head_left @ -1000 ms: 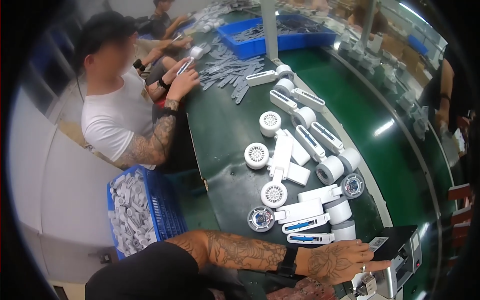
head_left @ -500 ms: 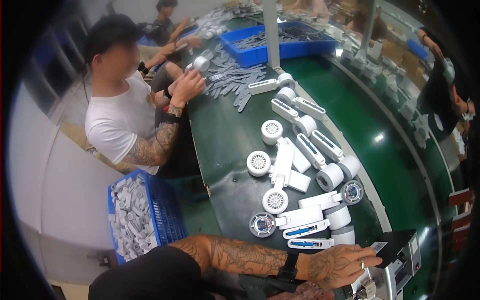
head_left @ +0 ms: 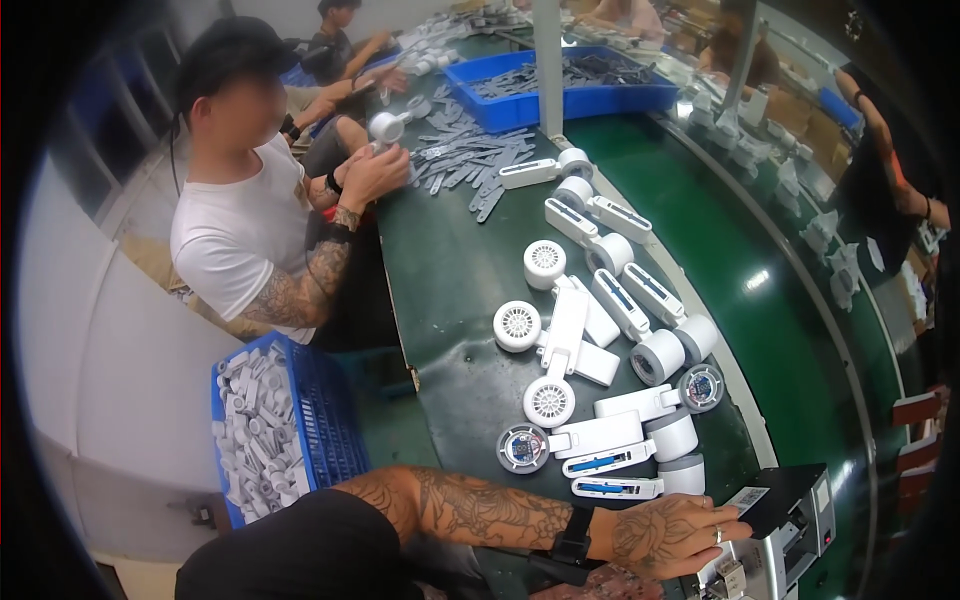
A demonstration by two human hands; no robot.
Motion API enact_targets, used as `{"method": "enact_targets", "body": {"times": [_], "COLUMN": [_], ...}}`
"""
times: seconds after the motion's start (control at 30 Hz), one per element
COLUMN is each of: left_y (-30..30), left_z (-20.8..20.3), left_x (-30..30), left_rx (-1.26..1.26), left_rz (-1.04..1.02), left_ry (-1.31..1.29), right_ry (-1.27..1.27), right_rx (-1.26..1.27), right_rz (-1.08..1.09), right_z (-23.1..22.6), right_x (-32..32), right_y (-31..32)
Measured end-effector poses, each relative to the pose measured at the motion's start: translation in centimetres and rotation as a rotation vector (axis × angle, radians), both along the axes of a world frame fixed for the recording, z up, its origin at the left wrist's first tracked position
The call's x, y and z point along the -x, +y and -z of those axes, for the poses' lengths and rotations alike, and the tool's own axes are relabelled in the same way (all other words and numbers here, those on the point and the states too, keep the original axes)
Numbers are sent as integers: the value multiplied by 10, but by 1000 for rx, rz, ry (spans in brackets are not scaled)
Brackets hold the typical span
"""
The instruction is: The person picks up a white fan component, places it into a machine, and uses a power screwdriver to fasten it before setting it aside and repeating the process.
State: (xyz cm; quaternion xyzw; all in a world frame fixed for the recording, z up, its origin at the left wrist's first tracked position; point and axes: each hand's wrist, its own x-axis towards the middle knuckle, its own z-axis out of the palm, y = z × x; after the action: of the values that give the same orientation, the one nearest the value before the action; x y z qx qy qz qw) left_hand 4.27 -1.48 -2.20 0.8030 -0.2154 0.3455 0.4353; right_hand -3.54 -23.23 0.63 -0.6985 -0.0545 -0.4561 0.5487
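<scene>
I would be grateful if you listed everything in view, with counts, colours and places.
Table: one, dark green, centre.
Fan-like units: about twelve, white and grey, on the table.
Flat strips: many, grey, far on the table.
Tray: one, blue, far end, holding dark pieces.
Post: one, pale, before the tray.
Belt: one, green, right of the table.
Crate: one, blue, lower left, holding pale parts.
Machine: one, black and silver, lower right.
Bag-like bundles: several, whitish, right.
Co-worker: one, white shirt, left of the table.
Other people: several, mostly dark clothing, background.
Wristband: one, black, left wrist.
Left hand: one, dark tattoos, at the machine.
</scene>
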Motion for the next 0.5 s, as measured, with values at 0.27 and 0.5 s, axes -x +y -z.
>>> {"method": "enact_targets", "body": {"times": [0.27,0.5], "left_y": [-3,2], "left_z": [-5,-8], "left_x": [-1,-1], "left_rx": [60,99], "left_rz": [90,121], "left_ry": [100,146], "right_ry": [-23,-16], "right_rx": [78,120], "right_rz": [77,-11], "right_z": [-17,-8], "right_x": [-2,2], "right_y": [12,-3]}}
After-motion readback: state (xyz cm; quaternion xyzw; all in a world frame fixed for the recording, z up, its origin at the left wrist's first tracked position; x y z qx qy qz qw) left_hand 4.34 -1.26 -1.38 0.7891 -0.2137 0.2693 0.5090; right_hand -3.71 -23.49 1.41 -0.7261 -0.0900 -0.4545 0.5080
